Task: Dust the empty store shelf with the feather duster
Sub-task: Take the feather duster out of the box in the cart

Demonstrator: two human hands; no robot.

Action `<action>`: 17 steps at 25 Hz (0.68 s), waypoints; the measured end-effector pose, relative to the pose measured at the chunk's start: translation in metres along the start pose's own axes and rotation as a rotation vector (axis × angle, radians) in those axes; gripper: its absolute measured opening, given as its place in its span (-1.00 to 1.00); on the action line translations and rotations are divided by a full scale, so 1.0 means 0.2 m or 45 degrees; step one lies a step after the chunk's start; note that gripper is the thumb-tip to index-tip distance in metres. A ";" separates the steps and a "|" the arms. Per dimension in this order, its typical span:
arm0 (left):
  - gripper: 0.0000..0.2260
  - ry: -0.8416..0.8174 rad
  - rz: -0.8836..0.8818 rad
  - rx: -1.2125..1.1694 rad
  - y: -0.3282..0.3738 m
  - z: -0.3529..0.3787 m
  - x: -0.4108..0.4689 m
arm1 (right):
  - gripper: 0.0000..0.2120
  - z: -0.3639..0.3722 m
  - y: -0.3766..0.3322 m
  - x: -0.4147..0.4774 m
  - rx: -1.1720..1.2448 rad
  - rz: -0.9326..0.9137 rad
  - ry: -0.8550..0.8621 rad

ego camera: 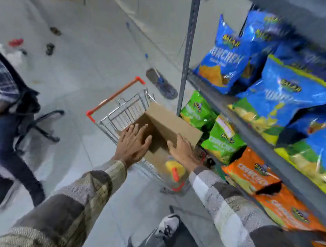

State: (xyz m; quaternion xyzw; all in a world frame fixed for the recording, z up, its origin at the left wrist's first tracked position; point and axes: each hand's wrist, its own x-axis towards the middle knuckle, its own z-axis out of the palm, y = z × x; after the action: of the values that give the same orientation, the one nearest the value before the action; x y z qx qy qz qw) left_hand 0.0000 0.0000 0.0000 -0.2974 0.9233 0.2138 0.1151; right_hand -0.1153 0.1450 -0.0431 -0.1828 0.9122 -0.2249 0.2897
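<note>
A brown cardboard box (170,124) sits tilted in a wire shopping cart (119,113) with orange handles. My left hand (133,143) lies flat against the box's left side, fingers spread. My right hand (181,150) grips the box's near right edge. Something yellow with an orange-red part (174,169) lies in the cart under the box; I cannot tell what it is. The grey metal store shelf (256,136) on the right is full of snack bags. No empty shelf shows.
Blue chip bags (226,57) fill the upper shelf, green bags (224,143) and orange bags (253,172) the lower one. A flat mop (161,83) lies on the floor beyond the cart. A person sits on an office chair (38,123) at left. My shoe (168,225) is below.
</note>
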 end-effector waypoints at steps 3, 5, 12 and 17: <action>-0.45 -0.202 -0.031 0.067 -0.12 0.29 0.00 | -0.60 0.34 0.14 0.11 -0.173 0.156 -0.171; -0.46 -0.269 -0.042 0.085 -0.15 0.43 -0.03 | -0.65 0.44 0.20 0.11 -0.382 0.144 -0.294; -0.46 -0.265 0.012 -0.046 -0.16 0.52 -0.02 | -0.68 0.47 0.29 0.15 -0.480 0.194 -0.628; -0.49 -0.170 0.051 0.005 0.00 0.17 0.03 | -0.68 -0.02 0.23 -0.07 -0.407 0.144 -0.572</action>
State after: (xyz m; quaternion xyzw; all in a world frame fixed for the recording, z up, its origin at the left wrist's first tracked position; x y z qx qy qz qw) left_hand -0.0016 0.0131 -0.0310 -0.2636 0.9198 0.2336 0.1727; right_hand -0.1159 0.1914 -0.0573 -0.2205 0.8577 -0.0155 0.4643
